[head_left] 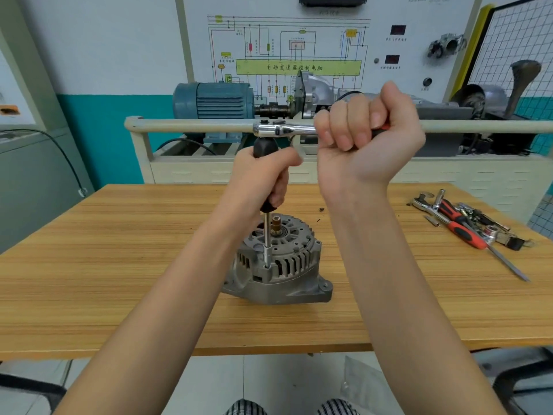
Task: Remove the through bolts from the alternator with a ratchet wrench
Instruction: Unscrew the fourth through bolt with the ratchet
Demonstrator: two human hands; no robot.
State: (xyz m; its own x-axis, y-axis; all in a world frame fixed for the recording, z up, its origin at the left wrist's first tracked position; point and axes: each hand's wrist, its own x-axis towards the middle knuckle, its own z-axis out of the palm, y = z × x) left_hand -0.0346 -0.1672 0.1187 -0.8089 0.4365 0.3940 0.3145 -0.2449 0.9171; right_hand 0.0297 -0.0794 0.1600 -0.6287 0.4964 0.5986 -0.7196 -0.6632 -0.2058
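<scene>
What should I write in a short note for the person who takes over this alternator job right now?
Left hand: grips the black handle of the upright extension bar, steadying it.
Right hand: grips the ratchet wrench handle; the wrench lies level on top of the bar.
Alternator: stands on the wooden table; the socket sits at a bolt point on its near-left rim.
Done: tool is seated. Whether any bolt is already out cannot be told.
Left: loosen this bolt, lift it out, then do the others.
Spare tools lie at the table's right.
</scene>
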